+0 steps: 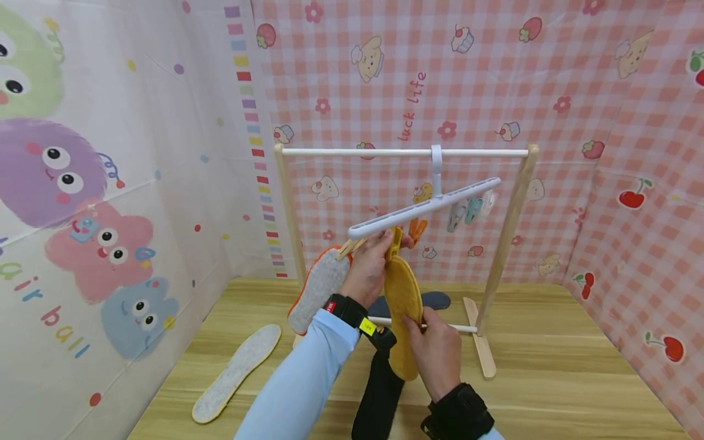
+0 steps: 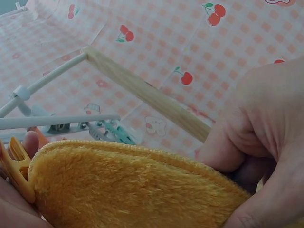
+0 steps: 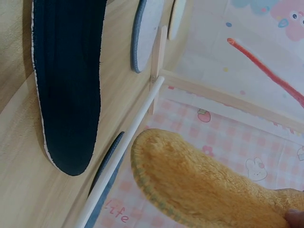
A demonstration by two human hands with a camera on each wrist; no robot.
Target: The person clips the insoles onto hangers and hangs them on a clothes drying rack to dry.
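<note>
Closest to me, I'm having the right grip point(image 1: 437, 345) pinch the mustard insole point(image 1: 398, 299) by its side edge, toward the lower end; I'm judging that this is keeping the soft piece upright and its top end steady. Below it, a black insole point(image 1: 379, 397) is lying on the table point(image 1: 550, 366), apart from the rack.

A little farther out, my left grip point(image 1: 371, 266) is pinching the yellow clip point(image 1: 393, 241) at the mustard insole's top, presumably to be working its levers. The clip is meeting the edge there, though I'm not able to tell how firmly it is biting.

Beside that grip, a beige clip point(image 1: 348, 247) is holding a grey insole point(image 1: 321, 287) with an orange rim, whose weight is probably why the white hanger point(image 1: 407, 213) is dipping on that side. Toward its raised end, an orange clip point(image 1: 417, 231) and a teal clip point(image 1: 473, 209) are dangling with nothing in them. The hook is sitting over the white rail point(image 1: 352, 152), which is leaving hung things clear of the table. Behind the low bar, a dark blue insole point(image 1: 437, 300) is lying flat.
</note>
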